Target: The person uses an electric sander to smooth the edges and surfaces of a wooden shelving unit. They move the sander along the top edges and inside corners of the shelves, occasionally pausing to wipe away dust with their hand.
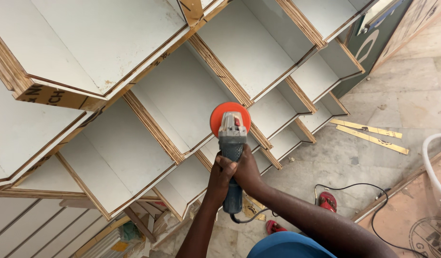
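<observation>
Angle grinder [231,157] is gripped two-handed, both hands clamped around its body. Left hand [221,176] is wrapped over the grip from the left, right hand [247,171] from the right; the two are pressed together on the tool.

Grinder body: blue-grey plastic housing, slim and cylindrical, with a lighter grey metal gear head carrying a small red part. A round orange sanding disc [229,118] is mounted at the front, flat and smooth-faced. A black cord [354,191] exits the rear end and is trailed in loops across the floor.

Disc is held against the raw front edge of a divider in the shelf unit [172,91], about mid-frame. Exact contact cannot be confirmed from this angle.

Shelf unit: plywood with white laminate faces, smooth and matte; exposed edges are brown with visible layered plies. Compartments are rectangular, arranged in a stepped grid.

Floor [373,157] is pale marbled stone tile, dusty. Two thin yellowish strips [371,134] are laid on it, right of the shelves. A red sandal [327,201] lies near the cord. A blue garment is seen at the bottom edge.
</observation>
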